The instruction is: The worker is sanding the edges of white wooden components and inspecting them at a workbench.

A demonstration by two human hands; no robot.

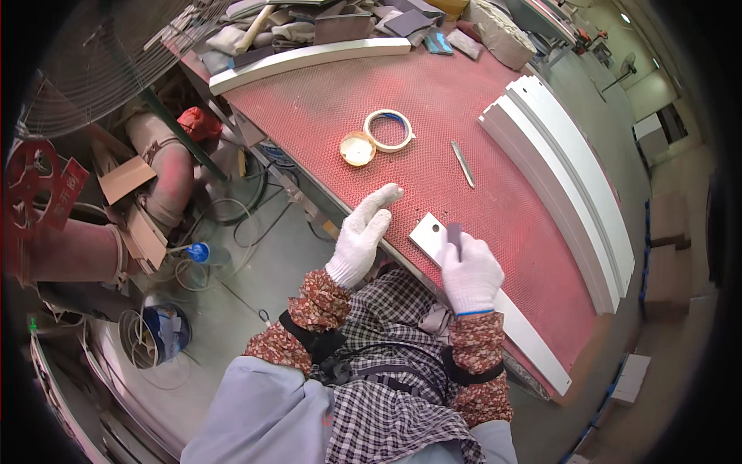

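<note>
A long white board [533,340] lies along the near edge of the red table, with a dark round hole close to its far end. My right hand [473,274], in a white knit glove, grips a small dark grey flat pad [454,237] over the board near that hole. To the left, my gloved left hand [362,238] is empty above the table edge, index finger stretched out and thumb apart. Beyond it are a roll of cream tape [371,124] and a small round tub [357,150] with whitish contents. A thin knife-like metal strip [463,164] lies farther right.
Several white boards [556,182] are stacked on the right of the red mesh-topped table [309,116]. Another white strip [309,62] borders a heap of pads and cloths [340,27] at the back. A large fan [100,62], pipes [166,166] and a bucket [166,332] stand left.
</note>
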